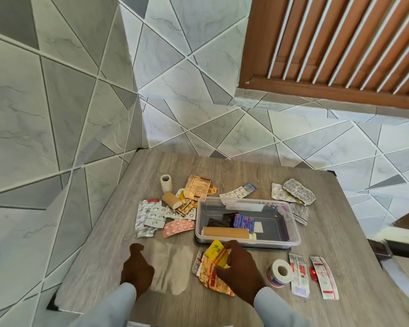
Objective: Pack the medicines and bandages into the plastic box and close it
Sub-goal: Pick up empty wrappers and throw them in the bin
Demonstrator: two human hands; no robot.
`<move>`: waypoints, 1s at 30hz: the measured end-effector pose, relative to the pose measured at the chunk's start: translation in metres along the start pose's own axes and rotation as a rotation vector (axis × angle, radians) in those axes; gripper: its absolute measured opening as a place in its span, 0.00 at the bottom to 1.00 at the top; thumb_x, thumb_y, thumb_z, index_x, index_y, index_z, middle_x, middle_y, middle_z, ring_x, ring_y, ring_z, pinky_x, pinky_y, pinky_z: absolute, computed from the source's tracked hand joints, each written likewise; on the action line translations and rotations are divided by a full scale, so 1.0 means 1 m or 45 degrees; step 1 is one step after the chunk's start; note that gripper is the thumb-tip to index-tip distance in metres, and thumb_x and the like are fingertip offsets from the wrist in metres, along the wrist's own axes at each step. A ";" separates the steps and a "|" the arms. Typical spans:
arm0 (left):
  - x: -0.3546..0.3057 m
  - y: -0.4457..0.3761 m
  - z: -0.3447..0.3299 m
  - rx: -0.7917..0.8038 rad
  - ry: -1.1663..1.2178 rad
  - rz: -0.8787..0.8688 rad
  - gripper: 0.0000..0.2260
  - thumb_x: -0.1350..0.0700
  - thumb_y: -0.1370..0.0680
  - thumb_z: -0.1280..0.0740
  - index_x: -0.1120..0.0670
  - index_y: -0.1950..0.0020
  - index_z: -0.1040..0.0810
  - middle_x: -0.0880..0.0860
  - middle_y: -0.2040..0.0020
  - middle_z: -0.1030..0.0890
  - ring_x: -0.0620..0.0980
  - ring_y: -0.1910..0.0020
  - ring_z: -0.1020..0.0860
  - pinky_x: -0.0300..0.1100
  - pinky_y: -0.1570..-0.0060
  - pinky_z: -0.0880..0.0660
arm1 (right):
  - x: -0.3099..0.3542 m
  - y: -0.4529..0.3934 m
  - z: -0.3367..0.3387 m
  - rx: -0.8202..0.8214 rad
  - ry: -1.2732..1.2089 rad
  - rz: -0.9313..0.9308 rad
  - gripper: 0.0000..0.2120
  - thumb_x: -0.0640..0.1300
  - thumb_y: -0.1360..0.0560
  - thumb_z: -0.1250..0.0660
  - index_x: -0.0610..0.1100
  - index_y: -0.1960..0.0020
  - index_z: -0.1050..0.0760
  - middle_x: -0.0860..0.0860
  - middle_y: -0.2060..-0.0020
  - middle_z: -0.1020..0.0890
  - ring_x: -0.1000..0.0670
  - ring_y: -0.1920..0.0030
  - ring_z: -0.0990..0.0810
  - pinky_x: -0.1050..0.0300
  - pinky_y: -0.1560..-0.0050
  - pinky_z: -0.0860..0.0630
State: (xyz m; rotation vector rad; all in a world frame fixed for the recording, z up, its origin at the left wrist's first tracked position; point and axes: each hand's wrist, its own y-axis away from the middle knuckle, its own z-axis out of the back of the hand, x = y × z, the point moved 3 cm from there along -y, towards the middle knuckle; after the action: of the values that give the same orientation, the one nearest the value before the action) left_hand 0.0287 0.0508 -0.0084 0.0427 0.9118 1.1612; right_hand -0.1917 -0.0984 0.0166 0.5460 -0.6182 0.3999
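The clear plastic box (293, 234) stands open in the middle of the wooden table (253, 168). Inside it lie a long tan bandage roll (224, 232), a blue medicine packet (243, 221) and dark items. My right hand (240, 267) is closed on orange and yellow medicine sachets (216, 258) just in front of the box. My left hand (136, 267) hovers over the table to the left, fingers loosely curled, holding nothing. Left of the box lie silver blister strips (151, 217), a pink blister pack (178, 227) and a short tan bandage (171, 200).
A white tape roll (167, 182) stands at the back left. Another tape roll (279, 272) and two medicine strips (299, 274) lie at the front right. More foil strips (295, 192) sit behind the box on the right. Tiled walls close in on the left and back.
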 end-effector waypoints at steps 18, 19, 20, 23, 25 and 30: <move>-0.153 0.147 -0.017 0.063 0.317 -0.967 0.22 0.71 0.24 0.41 0.43 0.47 0.24 0.35 0.48 0.24 0.29 0.50 0.26 0.25 0.52 0.32 | -0.003 0.071 0.078 0.101 -1.264 0.105 0.22 0.50 0.44 0.22 0.52 0.51 0.22 0.52 0.46 0.19 0.49 0.46 0.21 0.52 0.48 0.27; -0.160 0.150 -0.024 0.137 0.343 -0.990 0.23 0.72 0.25 0.41 0.43 0.49 0.23 0.38 0.48 0.21 0.32 0.52 0.24 0.27 0.53 0.31 | -0.008 0.077 0.085 0.094 -1.335 0.070 0.24 0.49 0.43 0.22 0.51 0.48 0.22 0.50 0.43 0.20 0.49 0.47 0.20 0.50 0.49 0.27; -0.165 0.152 -0.030 0.200 0.365 -1.004 0.23 0.72 0.25 0.41 0.44 0.50 0.22 0.41 0.49 0.19 0.36 0.57 0.23 0.31 0.56 0.29 | -0.013 0.083 0.091 0.084 -1.408 0.043 0.25 0.47 0.41 0.22 0.49 0.45 0.23 0.48 0.42 0.21 0.49 0.48 0.20 0.49 0.49 0.27; -0.184 0.161 -0.053 0.409 0.416 -1.050 0.22 0.73 0.26 0.40 0.46 0.52 0.20 0.49 0.52 0.17 0.41 0.65 0.22 0.33 0.65 0.28 | -0.036 0.110 0.113 -0.125 -1.554 0.022 0.20 0.42 0.38 0.24 0.46 0.48 0.23 0.46 0.46 0.20 0.49 0.54 0.20 0.46 0.51 0.27; -0.194 0.169 -0.068 0.505 0.445 -1.114 0.21 0.73 0.27 0.39 0.47 0.56 0.18 0.49 0.55 0.15 0.43 0.60 0.20 0.35 0.63 0.26 | -0.052 0.128 0.126 -0.268 -1.608 0.000 0.20 0.42 0.39 0.23 0.46 0.49 0.23 0.44 0.48 0.20 0.48 0.54 0.20 0.45 0.52 0.26; -0.209 0.208 -0.123 0.738 0.395 -1.196 0.19 0.63 0.33 0.40 0.41 0.60 0.17 0.40 0.57 0.15 0.39 0.60 0.19 0.30 0.60 0.25 | -0.102 0.176 0.143 -0.495 -1.578 -0.157 0.21 0.44 0.41 0.22 0.49 0.51 0.24 0.49 0.56 0.19 0.52 0.58 0.22 0.55 0.58 0.28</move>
State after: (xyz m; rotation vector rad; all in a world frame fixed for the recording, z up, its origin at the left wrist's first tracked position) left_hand -0.2291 -0.0755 0.1329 -0.0934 1.3165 0.0108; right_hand -0.4189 -0.0633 0.1124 0.4073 -1.7946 -0.2415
